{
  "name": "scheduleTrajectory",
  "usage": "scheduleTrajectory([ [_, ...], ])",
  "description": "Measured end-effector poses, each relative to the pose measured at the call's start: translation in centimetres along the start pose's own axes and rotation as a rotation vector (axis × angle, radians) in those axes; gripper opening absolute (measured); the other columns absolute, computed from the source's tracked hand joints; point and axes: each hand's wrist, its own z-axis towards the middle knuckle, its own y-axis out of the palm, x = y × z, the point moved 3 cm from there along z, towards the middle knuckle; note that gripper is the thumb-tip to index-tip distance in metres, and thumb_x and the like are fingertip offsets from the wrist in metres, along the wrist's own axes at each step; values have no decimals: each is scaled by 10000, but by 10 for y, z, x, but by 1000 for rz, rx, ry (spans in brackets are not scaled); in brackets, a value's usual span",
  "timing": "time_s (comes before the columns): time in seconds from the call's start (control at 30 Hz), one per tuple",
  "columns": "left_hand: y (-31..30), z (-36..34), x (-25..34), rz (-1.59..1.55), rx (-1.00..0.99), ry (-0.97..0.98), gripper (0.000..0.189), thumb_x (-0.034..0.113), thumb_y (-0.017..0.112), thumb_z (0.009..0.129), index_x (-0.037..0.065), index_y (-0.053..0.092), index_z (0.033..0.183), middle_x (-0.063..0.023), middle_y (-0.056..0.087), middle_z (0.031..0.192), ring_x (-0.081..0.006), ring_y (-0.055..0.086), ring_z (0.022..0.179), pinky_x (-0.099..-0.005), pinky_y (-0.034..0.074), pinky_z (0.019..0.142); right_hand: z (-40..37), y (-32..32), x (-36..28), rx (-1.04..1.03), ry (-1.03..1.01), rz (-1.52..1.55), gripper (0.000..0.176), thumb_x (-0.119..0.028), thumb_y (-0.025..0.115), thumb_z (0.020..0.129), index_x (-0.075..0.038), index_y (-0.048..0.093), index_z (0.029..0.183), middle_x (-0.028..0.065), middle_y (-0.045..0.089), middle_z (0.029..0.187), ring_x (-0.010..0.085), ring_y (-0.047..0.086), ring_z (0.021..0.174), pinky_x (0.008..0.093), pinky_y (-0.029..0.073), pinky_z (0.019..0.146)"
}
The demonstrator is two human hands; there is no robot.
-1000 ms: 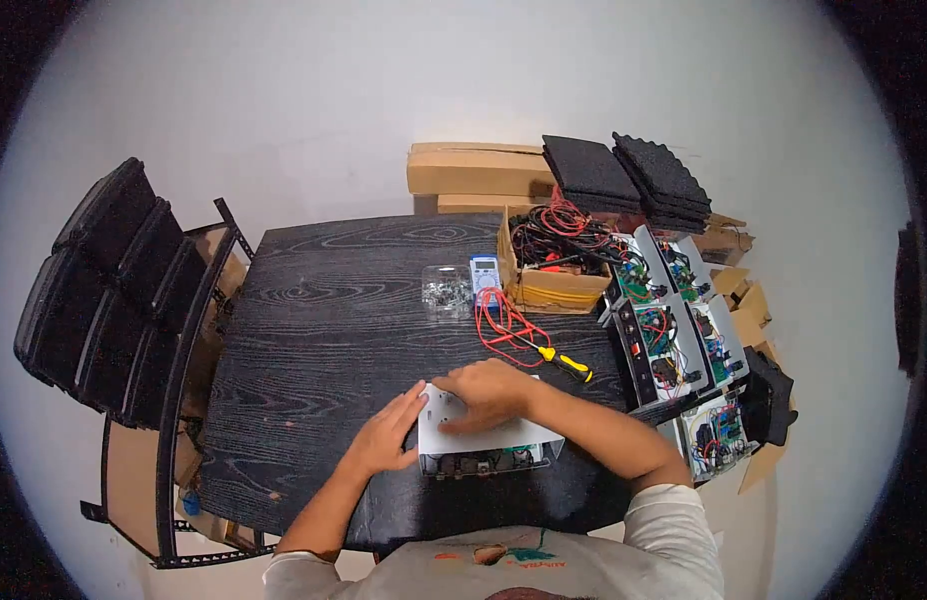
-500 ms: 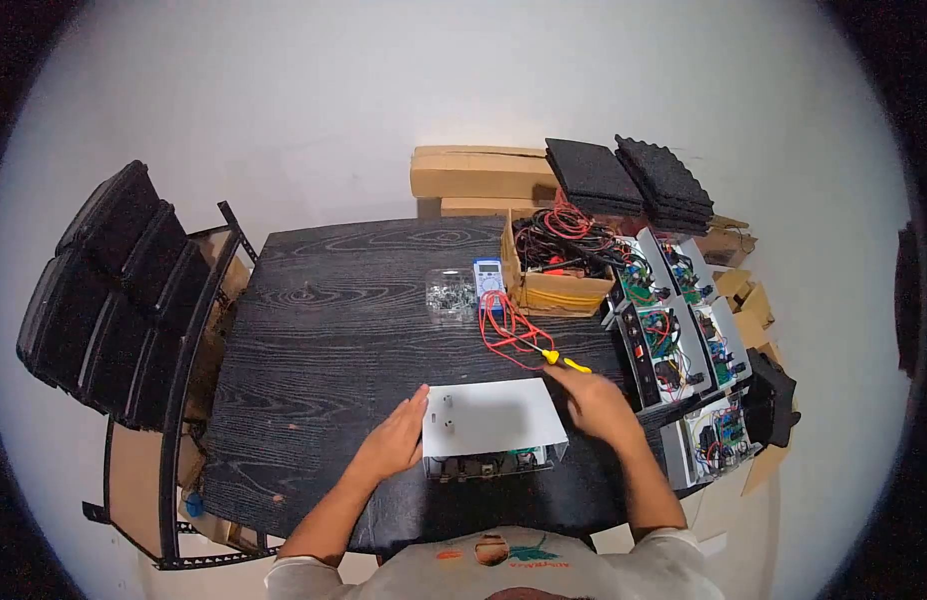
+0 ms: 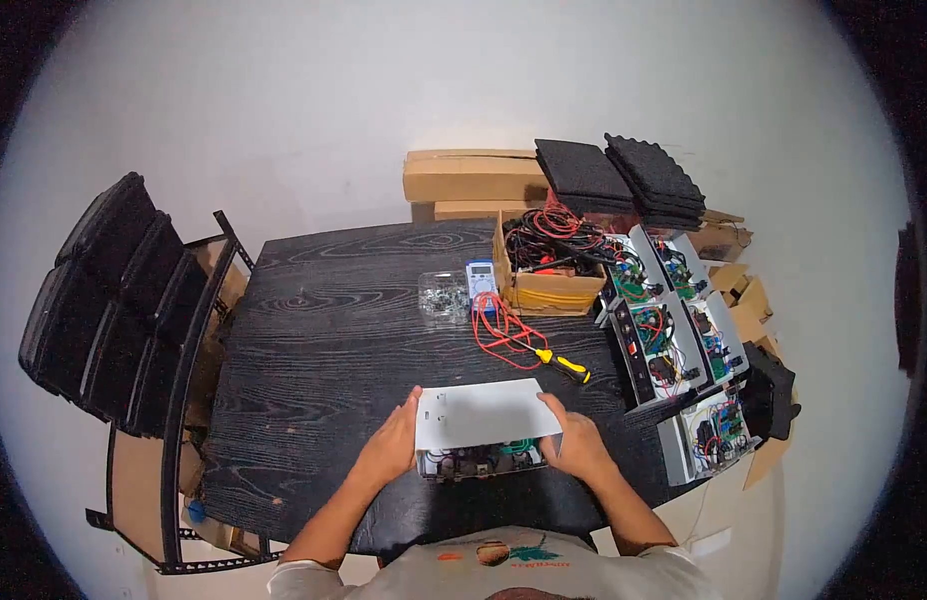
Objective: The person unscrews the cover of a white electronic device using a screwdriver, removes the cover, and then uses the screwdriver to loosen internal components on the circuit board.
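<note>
A white metal case [image 3: 481,411] lies on the black table in front of me, its near side showing wires and circuit parts within. My left hand [image 3: 393,440] grips the case's left side. Around its right edge my right hand [image 3: 578,440] is closed, thumb near the top corner. Beyond the case, a yellow-and-black screwdriver [image 3: 565,366] rests on the table, its shaft over the red test leads [image 3: 494,345] of a multimeter [image 3: 482,285]. Left of the meter is a clear plastic tray [image 3: 444,300] of small metal pieces, too small to tell apart.
A cardboard box [image 3: 552,295] of red and black cables stands at the back of the dark wood-grain table [image 3: 314,350]. Several open cases with circuit boards [image 3: 664,335] line the right side. Black foam sheets [image 3: 584,168] are stacked behind; black cases [image 3: 114,310] fill the left rack.
My right hand has left the screwdriver and moved down to the case's right side. The screwdriver now lies uncovered. My left hand stays on the case's left side.
</note>
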Motion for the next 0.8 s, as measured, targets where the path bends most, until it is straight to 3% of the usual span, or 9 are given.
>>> scheduleTrajectory([
  [0.07,-8,1,10,-56,75,16,829,96,605,977,-139,116,1605,-348,294,1661,-492,451,1462,-522,436,1195,1,-2,2,76,-43,-19,775,-149,716,814,-73,412,1524,252,724,963,448,714,936,546,562,838],
  [0.27,-44,23,14,55,173,-13,856,120,651,959,-135,159,1612,-336,350,1640,-426,485,1457,-444,451,1186,22,-41,-28,230,-200,-9,769,-135,703,816,-84,410,1525,248,723,909,451,719,829,541,573,775],
  [0.4,-68,38,-9,32,282,-100,935,116,738,879,-106,213,1619,-280,456,1598,-412,571,1381,-431,516,1119,63,-38,-37,160,-210,74,726,-137,681,876,-75,400,1542,279,712,907,474,713,836,533,578,773],
  [0.47,-71,43,-30,-3,389,-65,863,109,690,907,-88,243,1619,-277,540,1525,-422,632,1295,-431,567,1039,83,-35,-51,42,-111,89,717,-138,670,894,-87,387,1551,295,706,885,487,710,848,538,578,780],
  [0.53,-71,41,-51,-17,361,-173,738,99,614,950,-71,311,1601,-279,560,1499,-452,661,1215,-457,583,974,105,-21,-53,46,-163,120,705,-156,652,916,-110,366,1559,289,694,834,489,705,844,543,572,796],
  [0.63,-52,34,-91,-28,451,-183,594,89,547,992,-65,408,1548,-291,615,1415,-494,693,1059,-502,588,872,136,-10,-64,-65,-116,112,672,-172,645,924,-86,366,1529,272,690,837,481,699,866,564,551,842],
  [0.73,-40,24,-116,60,347,-298,480,81,524,1017,-73,498,1470,-326,694,1180,-515,692,893,-541,569,768,160,13,-57,-28,-208,118,646,-169,644,923,-69,381,1504,277,696,868,496,696,882,578,538,856],
  [0.77,-38,22,-122,80,307,-337,443,108,529,1034,-70,535,1440,-330,688,939,-512,677,802,-563,542,703,166,18,-55,-20,-270,125,662,-163,652,925,-27,341,1493,292,671,780,510,696,812,606,539,788],
  [0.8,-39,23,-121,50,358,-369,348,106,528,1039,-59,580,1342,-319,694,941,-509,683,820,-550,542,704,170,23,-54,-25,-269,122,663,-163,653,927,-30,337,1494,293,672,789,512,695,817,605,539,792],
])
